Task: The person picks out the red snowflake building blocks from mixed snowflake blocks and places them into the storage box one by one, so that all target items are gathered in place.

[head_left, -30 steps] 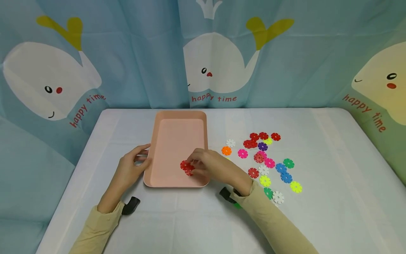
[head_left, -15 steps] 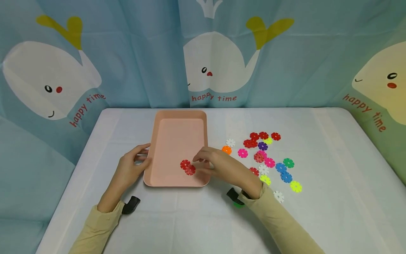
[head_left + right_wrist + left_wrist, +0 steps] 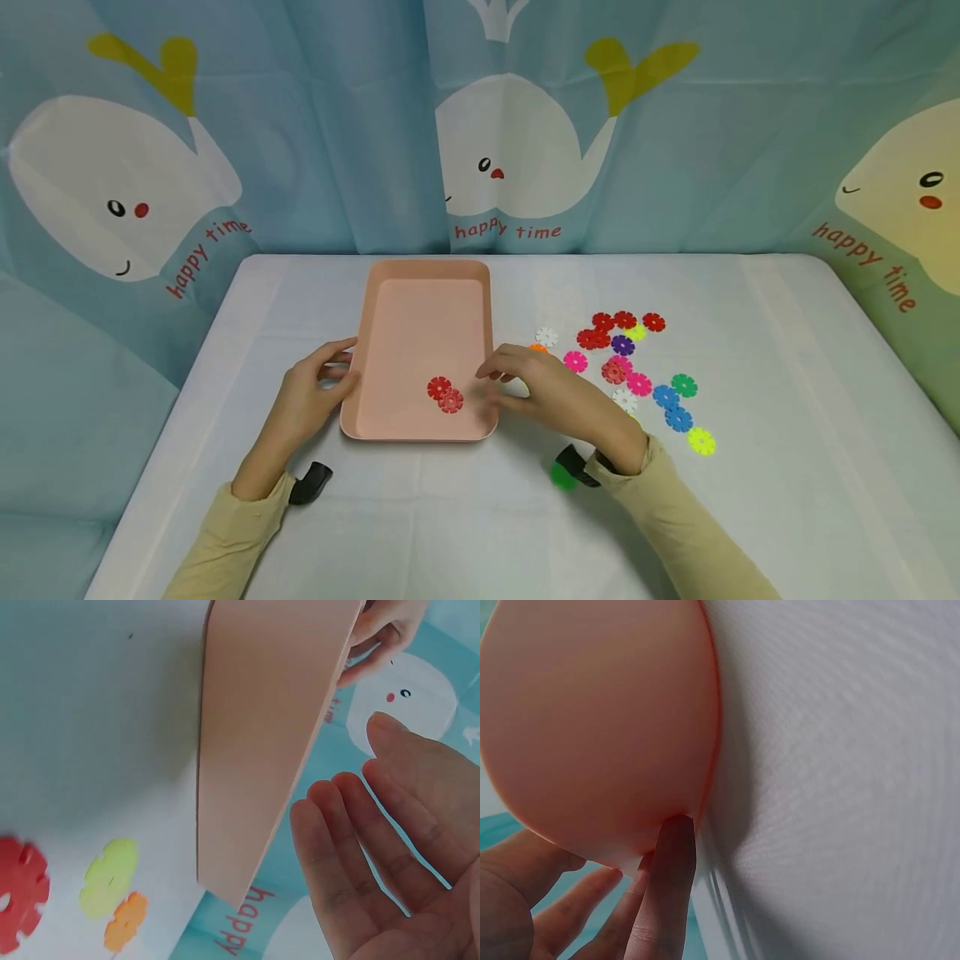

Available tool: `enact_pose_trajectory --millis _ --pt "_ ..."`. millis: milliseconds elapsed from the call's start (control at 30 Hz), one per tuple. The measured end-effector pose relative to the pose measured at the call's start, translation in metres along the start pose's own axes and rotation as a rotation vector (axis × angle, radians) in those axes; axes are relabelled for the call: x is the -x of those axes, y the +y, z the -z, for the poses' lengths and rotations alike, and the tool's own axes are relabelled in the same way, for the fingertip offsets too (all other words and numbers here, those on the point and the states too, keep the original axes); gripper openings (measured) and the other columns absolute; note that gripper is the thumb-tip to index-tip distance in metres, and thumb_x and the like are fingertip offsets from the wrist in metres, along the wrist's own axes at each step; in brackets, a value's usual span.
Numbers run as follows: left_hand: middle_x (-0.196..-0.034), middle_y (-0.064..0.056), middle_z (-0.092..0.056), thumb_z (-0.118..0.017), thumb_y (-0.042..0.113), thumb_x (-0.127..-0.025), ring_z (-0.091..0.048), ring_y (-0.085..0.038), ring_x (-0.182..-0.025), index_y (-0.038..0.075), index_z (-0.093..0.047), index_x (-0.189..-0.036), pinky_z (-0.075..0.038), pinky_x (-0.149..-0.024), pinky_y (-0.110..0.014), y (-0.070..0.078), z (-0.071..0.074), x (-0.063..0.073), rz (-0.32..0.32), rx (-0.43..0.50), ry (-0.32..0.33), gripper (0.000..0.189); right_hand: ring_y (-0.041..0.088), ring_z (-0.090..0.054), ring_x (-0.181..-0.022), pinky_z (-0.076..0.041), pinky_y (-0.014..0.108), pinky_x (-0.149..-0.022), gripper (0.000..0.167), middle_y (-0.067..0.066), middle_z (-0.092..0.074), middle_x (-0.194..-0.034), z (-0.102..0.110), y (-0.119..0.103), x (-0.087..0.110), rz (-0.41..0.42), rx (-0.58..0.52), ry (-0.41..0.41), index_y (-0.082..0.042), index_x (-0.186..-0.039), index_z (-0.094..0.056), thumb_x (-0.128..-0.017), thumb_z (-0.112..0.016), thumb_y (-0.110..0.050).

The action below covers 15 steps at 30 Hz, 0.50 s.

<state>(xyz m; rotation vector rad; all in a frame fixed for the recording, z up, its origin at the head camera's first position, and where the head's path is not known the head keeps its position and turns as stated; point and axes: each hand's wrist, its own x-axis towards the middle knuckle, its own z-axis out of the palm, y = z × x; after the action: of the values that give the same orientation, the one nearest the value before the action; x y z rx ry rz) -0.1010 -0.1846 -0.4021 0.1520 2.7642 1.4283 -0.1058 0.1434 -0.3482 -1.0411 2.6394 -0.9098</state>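
Red flower-shaped discs (image 3: 435, 385), two overlapping, lie in the pink tray (image 3: 431, 325); only the head view shows them. The left hand (image 3: 309, 390), loosely curved, touches the tray's left side. The right hand (image 3: 558, 396) hovers wide at the right rim; its wrist view shows whole an orange disc (image 3: 125, 921) on the bench (image 3: 787, 358), mostly hidden from the head camera.

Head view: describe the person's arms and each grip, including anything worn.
The left sleeve and right sleeve are long, plain khaki fabric. A curved black device, apparently the left wrist camera, shows beside one cuff; the right wrist camera beside the other. Left grip and right grip wear no gloves.
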Motion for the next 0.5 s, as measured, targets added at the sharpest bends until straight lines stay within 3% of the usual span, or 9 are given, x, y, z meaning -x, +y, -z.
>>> enact_pose_trajectory --millis 500 --pt "-0.126 -0.023 -0.063 -0.064 0.005 -0.095 -0.067 -0.035 -0.109 0.004 -0.052 -0.142 -0.052 -0.088 -0.045 0.002 0.0 0.0 0.003 -0.001 -0.001 0.048 0.022 -0.065 -0.102 -0.056 0.038 -0.086 0.034 0.007 -0.067 -0.114 0.008 0.016 0.018 -0.092 0.032 -0.013 -0.006 -0.117 -0.069 -0.085 -0.079 -0.011"
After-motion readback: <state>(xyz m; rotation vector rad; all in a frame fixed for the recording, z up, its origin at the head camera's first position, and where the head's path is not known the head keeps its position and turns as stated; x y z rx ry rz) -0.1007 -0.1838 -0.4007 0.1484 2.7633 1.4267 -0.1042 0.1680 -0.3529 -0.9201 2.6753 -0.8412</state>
